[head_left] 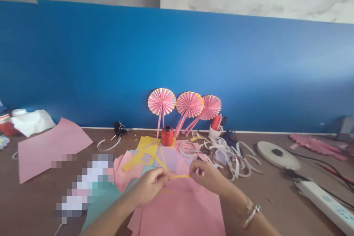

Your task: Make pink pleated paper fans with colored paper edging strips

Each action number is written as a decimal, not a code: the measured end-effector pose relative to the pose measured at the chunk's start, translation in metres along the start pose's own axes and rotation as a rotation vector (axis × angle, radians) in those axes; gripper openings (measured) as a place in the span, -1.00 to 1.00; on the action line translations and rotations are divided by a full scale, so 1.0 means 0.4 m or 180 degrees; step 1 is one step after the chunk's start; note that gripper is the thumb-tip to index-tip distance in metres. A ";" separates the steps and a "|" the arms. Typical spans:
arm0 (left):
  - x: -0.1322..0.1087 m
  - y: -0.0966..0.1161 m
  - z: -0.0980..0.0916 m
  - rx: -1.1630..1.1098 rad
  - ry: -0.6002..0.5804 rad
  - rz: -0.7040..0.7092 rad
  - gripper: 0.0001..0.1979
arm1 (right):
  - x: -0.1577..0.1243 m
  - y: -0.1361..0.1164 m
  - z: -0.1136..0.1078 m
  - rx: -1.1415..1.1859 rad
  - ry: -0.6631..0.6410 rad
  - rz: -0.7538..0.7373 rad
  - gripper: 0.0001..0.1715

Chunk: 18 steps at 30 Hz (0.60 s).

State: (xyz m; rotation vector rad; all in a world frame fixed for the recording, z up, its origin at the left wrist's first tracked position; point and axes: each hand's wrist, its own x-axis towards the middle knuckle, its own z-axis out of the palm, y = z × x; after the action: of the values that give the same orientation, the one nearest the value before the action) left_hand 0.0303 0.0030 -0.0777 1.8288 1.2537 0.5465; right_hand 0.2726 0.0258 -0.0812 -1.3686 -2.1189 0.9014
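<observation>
A thin yellow paper strip [179, 177] stretches between my two hands, above pink paper sheets [182, 210]. My left hand [155, 182] pinches its left end, and my right hand [203, 173] pinches the right end. Beyond them lie yellow paper pieces [151, 145] and purple paper [170, 158] over more pink sheets. A spool of red thread [167, 136] stands upright just behind this pile. Scissors, partly hidden, lie near my right hand.
Three pleated pink paper fans [162, 102] lean against the blue panel [110, 62]. White curled strips [235, 156] are heaped right of centre beside a white cup [215, 131] of tools. A round white disc [278, 155] and power strip [326, 202] with cables occupy the right. Pink paper [52, 151] lies left.
</observation>
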 end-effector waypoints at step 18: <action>0.031 -0.008 0.097 0.0553 0.0625 -0.0097 -0.87 | -0.090 0.052 0.023 -0.0376 0.0274 0.0502 -0.81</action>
State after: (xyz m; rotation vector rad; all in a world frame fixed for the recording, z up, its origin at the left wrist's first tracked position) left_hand 0.0622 -0.0003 -0.1032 1.9318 1.4985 0.6294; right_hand 0.2937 -0.0035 -0.1037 -1.6234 -2.0502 0.7718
